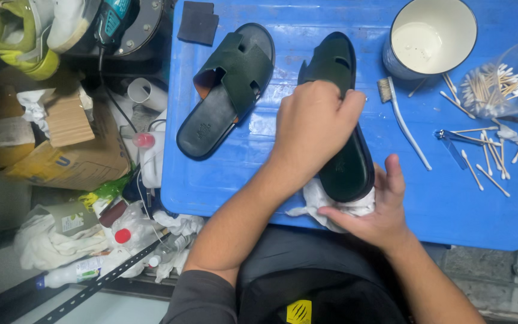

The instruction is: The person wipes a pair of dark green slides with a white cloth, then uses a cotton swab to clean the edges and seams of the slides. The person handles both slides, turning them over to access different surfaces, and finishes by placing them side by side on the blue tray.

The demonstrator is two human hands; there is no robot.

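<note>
From the head camera, the left hand (313, 120) is clamped over the strap of a dark green sandal (346, 162) on the blue tabletop (223, 180). The right hand (376, 210) presses a white cloth (325, 201) at its heel. The second sandal (226, 90) lies untouched beside; wiping seems half done.

Both bare forearms reached forward from the bottom of the view, rising out of dark pushed-up sleeves. The left hand (313, 123) sat knuckles-up, fingers curled down and clamped shut around what it gripped, wrist bent slightly inward. The right hand (379, 207) lay lower and nearer the body, palm turned up, thumb pointing away, fingers cupped beneath. The two hands sat close together, right tucked under left.
</note>
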